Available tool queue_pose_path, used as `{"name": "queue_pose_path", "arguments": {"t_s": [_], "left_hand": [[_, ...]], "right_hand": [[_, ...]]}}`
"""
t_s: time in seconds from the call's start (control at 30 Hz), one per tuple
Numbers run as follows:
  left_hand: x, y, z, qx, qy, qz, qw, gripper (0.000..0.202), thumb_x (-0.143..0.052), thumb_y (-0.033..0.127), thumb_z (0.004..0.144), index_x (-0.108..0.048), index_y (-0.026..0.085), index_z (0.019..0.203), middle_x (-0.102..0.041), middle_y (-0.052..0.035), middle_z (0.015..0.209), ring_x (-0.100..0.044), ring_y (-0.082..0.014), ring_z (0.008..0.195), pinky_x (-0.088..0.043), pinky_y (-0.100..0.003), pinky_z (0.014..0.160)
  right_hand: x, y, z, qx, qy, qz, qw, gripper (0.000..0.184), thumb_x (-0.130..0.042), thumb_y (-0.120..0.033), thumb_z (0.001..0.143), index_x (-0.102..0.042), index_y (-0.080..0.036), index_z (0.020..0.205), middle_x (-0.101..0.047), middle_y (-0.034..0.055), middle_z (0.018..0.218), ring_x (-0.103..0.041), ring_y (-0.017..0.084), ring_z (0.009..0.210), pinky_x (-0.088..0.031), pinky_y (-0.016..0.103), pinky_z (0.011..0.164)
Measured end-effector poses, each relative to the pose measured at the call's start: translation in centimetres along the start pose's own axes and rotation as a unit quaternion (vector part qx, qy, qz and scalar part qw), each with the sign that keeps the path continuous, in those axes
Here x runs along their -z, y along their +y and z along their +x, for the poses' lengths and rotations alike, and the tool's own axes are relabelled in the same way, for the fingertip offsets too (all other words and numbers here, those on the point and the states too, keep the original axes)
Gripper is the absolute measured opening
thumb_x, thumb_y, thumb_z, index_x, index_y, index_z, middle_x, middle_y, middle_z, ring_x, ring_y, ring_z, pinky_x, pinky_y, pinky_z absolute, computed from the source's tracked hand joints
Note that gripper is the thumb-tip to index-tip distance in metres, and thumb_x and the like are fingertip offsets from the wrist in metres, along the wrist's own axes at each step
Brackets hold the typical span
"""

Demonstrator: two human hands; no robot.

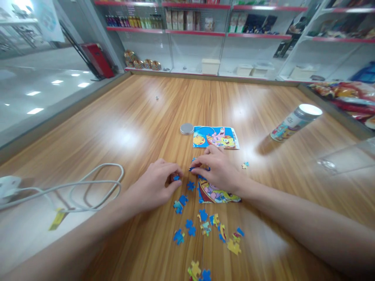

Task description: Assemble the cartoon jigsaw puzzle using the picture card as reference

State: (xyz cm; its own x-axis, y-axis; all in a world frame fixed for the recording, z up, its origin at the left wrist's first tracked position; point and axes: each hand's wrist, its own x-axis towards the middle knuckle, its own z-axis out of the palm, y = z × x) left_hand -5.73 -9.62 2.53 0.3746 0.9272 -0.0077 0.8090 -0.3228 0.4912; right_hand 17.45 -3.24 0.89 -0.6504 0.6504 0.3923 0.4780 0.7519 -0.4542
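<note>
A partly built cartoon jigsaw point(218, 194) lies on the wooden table point(123, 128) in front of me. My right hand point(218, 168) rests over its upper part, fingers pinched on a blue piece at the puzzle's top left edge. My left hand point(154, 183) is curled just left of it, pinching a small blue puzzle piece point(176, 178). Several loose pieces point(205, 226), blue and yellow, are scattered below the hands. A printed reference picture point(216, 137) lies beyond the hands.
A round metal lid point(186, 128) sits beside the picture. A tube-shaped can point(294, 121) lies on its side at the right. A single stray piece point(245, 165) lies right of my hand. A white cable point(93, 185) loops at the left. Store shelves stand behind.
</note>
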Motion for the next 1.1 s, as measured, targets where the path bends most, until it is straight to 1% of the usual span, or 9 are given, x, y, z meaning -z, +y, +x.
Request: {"name": "queue_pose_path", "arguments": {"t_s": [0.1, 0.2, 0.3, 0.43, 0.6, 0.73, 0.9, 1.0, 1.1], "left_hand": [[0.1, -0.4, 0.2, -0.026, 0.019, 0.022, 0.999, 0.01, -0.061, 0.022, 0.089, -0.067, 0.019, 0.096, -0.066, -0.0026, 0.085, -0.056, -0.0209, 0.085, -0.043, -0.036, 0.081], [0.2, -0.6, 0.3, -0.075, 0.043, 0.036, 0.996, 0.011, -0.06, 0.022, 0.091, -0.068, 0.02, 0.098, -0.064, -0.0046, 0.094, -0.055, -0.0216, 0.093, -0.044, -0.038, 0.087], [0.1, -0.6, 0.2, -0.123, 0.048, 0.025, 0.991, 0.013, -0.058, 0.024, 0.095, -0.069, 0.021, 0.102, -0.061, -0.0056, 0.101, -0.053, -0.0215, 0.099, -0.044, -0.038, 0.091], [0.1, -0.3, -0.1, -0.186, -0.002, -0.002, 0.983, 0.015, -0.059, 0.027, 0.097, -0.069, 0.023, 0.108, -0.059, -0.0064, 0.111, -0.053, -0.0212, 0.107, -0.044, -0.038, 0.097], [0.3, -0.2, -0.4, -0.228, -0.057, -0.005, 0.972, 0.017, -0.059, 0.03, 0.098, -0.069, 0.023, 0.11, -0.059, -0.0074, 0.113, -0.053, -0.0216, 0.107, -0.045, -0.038, 0.096], [0.4, -0.4, -0.5, -0.236, -0.063, 0.002, 0.97, 0.017, -0.059, 0.029, 0.098, -0.069, 0.022, 0.109, -0.061, -0.0073, 0.109, -0.054, -0.0209, 0.103, -0.045, -0.037, 0.092], [0.3, -0.3, -0.4, -0.239, -0.056, 0.003, 0.969, 0.016, -0.059, 0.028, 0.098, -0.071, 0.02, 0.105, -0.063, -0.007, 0.105, -0.057, -0.0199, 0.1, -0.045, -0.035, 0.089], [0.3, -0.3, -0.3, -0.236, -0.042, 0.0, 0.971, 0.016, -0.058, 0.027, 0.098, -0.072, 0.02, 0.1, -0.064, -0.0064, 0.101, -0.057, -0.0191, 0.096, -0.046, -0.034, 0.087], [0.5, -0.2, -0.2, -0.224, -0.02, -0.006, 0.974, 0.017, -0.057, 0.026, 0.099, -0.072, 0.019, 0.097, -0.064, -0.0062, 0.098, -0.058, -0.0182, 0.093, -0.046, -0.033, 0.086]], "right_hand": [[-0.1, 0.1, 0.3, 0.017, -0.026, -0.027, 0.999, 0.01, -0.073, -0.032, 0.091, -0.077, -0.025, 0.097, -0.071, 0.0011, 0.09, -0.052, 0.022, 0.097, -0.032, 0.037, 0.092], [0.5, 0.0, -0.1, 0.028, 0.003, -0.063, 0.998, 0.018, -0.07, -0.035, 0.093, -0.076, -0.023, 0.105, -0.07, 0.0044, 0.103, -0.051, 0.024, 0.101, -0.032, 0.038, 0.092], [1.5, -0.1, -0.9, 0.073, 0.024, -0.071, 0.994, 0.015, -0.065, -0.031, 0.095, -0.076, -0.022, 0.099, -0.069, 0.0042, 0.094, -0.051, 0.023, 0.095, -0.032, 0.039, 0.089], [2.8, -0.4, -1.9, 0.187, -0.004, -0.068, 0.98, 0.013, -0.061, -0.022, 0.091, -0.074, -0.02, 0.088, -0.065, 0.0015, 0.075, -0.049, 0.02, 0.079, -0.03, 0.038, 0.079], [3.4, -0.3, -2.2, 0.257, -0.101, -0.046, 0.96, 0.016, -0.055, -0.015, 0.088, -0.071, -0.019, 0.087, -0.067, -0.0005, 0.072, -0.048, 0.015, 0.066, -0.028, 0.034, 0.068], [4.9, -0.9, -1.9, 0.213, -0.199, -0.058, 0.955, 0.017, -0.054, -0.016, 0.089, -0.071, -0.019, 0.088, -0.069, -0.0004, 0.074, -0.052, 0.012, 0.061, -0.024, 0.03, 0.057], [6.4, -3.8, -2.3, 0.195, -0.297, -0.104, 0.929, 0.016, -0.054, -0.017, 0.091, -0.067, -0.017, 0.081, -0.07, 0.0031, 0.074, -0.055, 0.013, 0.061, -0.022, 0.03, 0.054], [6.1, -5.8, -3.3, 0.187, -0.347, -0.092, 0.915, 0.014, -0.057, -0.018, 0.09, -0.066, -0.016, 0.08, -0.07, 0.0038, 0.072, -0.055, 0.013, 0.057, -0.021, 0.03, 0.051], [5.6, -7.6, -4.2, 0.206, -0.361, -0.052, 0.908, 0.016, -0.058, -0.022, 0.093, -0.066, -0.015, 0.082, -0.071, 0.0039, 0.074, -0.056, 0.013, 0.054, -0.023, 0.03, 0.049]]}}
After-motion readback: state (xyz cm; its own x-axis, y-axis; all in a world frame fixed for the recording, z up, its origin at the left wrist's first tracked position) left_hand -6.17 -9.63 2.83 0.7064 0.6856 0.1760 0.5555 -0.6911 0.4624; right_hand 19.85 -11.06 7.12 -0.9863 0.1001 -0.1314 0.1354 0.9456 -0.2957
